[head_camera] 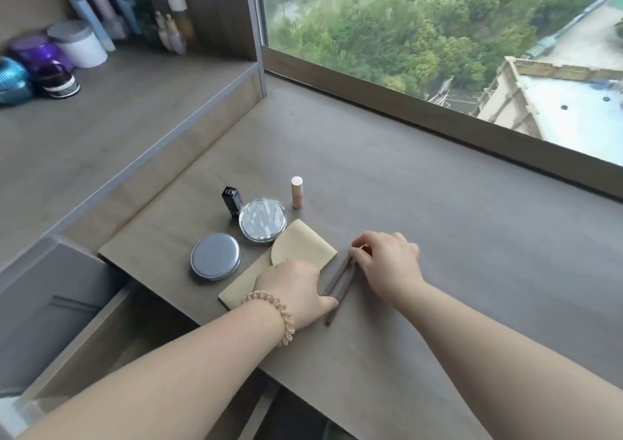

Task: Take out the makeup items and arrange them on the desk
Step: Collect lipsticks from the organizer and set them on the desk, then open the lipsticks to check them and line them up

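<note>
The drawer [111, 318] stood open, contents unclear. On the tabletop [438, 237], the right hand [387, 264] pinched the far ends of two brown pencils [341, 280]; the left hand [290, 288], over the beige pouch [303, 240], touched them, grip unclear.

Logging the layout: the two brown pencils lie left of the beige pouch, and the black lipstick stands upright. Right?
No: the head view shows the brown pencils lying right of the beige pouch, not left. The black lipstick does stand upright.

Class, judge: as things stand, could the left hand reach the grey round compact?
Probably yes: the left hand lies on the pouch by the pencils, the grey compact beside it, nothing between.
</note>
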{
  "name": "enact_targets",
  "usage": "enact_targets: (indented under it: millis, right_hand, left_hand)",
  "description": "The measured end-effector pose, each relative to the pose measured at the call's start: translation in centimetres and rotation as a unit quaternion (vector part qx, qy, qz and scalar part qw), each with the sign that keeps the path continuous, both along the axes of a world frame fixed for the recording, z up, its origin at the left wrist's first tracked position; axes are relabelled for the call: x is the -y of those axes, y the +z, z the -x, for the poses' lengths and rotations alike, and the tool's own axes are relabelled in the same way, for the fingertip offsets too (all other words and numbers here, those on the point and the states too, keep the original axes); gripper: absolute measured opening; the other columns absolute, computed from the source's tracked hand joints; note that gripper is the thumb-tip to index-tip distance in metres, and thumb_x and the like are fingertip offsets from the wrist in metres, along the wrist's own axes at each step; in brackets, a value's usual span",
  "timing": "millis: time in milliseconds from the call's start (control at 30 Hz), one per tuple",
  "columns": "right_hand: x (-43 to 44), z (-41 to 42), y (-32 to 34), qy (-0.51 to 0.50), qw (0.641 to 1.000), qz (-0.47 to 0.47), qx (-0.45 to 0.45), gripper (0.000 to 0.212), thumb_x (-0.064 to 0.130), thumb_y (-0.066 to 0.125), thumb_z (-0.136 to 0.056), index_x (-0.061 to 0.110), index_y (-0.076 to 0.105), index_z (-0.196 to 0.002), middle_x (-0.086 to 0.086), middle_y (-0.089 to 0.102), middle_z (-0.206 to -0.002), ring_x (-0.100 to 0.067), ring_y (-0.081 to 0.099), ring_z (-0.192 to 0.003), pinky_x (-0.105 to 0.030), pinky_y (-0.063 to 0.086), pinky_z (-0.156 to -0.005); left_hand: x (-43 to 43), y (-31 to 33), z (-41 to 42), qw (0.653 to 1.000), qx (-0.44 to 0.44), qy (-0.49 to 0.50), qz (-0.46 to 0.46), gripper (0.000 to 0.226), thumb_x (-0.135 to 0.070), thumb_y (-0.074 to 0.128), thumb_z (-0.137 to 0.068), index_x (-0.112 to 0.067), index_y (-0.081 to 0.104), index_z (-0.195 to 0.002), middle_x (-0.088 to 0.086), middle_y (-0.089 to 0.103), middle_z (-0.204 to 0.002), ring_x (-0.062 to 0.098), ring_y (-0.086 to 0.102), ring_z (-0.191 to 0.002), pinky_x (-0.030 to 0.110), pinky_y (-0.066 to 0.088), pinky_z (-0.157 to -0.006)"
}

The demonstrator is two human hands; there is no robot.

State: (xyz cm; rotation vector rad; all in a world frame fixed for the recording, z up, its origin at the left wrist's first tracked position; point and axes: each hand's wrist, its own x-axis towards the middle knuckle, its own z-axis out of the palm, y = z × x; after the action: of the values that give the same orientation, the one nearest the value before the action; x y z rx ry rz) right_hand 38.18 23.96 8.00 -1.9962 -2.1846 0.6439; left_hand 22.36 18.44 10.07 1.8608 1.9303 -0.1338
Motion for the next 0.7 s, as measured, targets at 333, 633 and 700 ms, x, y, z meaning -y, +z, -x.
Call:
enact_targets:
  millis: [333,633,700]
  right_hand:
    - [-1.7,5.9,1.1,0.062,0.971,-0.201,-0.111,0.008,0.03,0.061,-0.086,0.026,0.067,-0.082,0.005,0.055,-0.076,-0.021,0.053,-0.082,-0.027,0.019,-0.075]
    - [-2.7,14.2,2.1,0.131,0.962,-0.213,-0.106,0.024,0.028,0.058,-0.083,0.025,0.065,-0.105,0.002,0.064,-0.094,-0.024,0.056,-0.097,-0.032,0.028,-0.085]
    - [-3.1,16.1,2.4,0.147,0.972,-0.174,-0.062,0.035,0.031,0.057,-0.087,0.027,0.057,-0.122,0.003,0.063,-0.111,-0.023,0.052,-0.111,-0.032,0.026,-0.093]
  left_hand:
    - [0.4,0.6,4.2,0.983,0.035,0.145,-0.106,0.023,-0.046,0.053,-0.084,-0.024,0.056,-0.075,-0.009,0.058,-0.074,0.016,0.059,-0.082,0.026,0.037,-0.061]
    - [-0.1,1.5,10.7,0.961,0.067,0.188,-0.193,0.014,-0.036,0.059,-0.082,-0.023,0.06,-0.086,-0.006,0.06,-0.084,0.019,0.058,-0.083,0.029,0.042,-0.068]
    - [-0.2,1.4,12.0,0.954,0.081,0.198,-0.209,0.014,-0.034,0.06,-0.081,-0.021,0.061,-0.089,-0.006,0.059,-0.085,0.019,0.057,-0.085,0.029,0.041,-0.071]
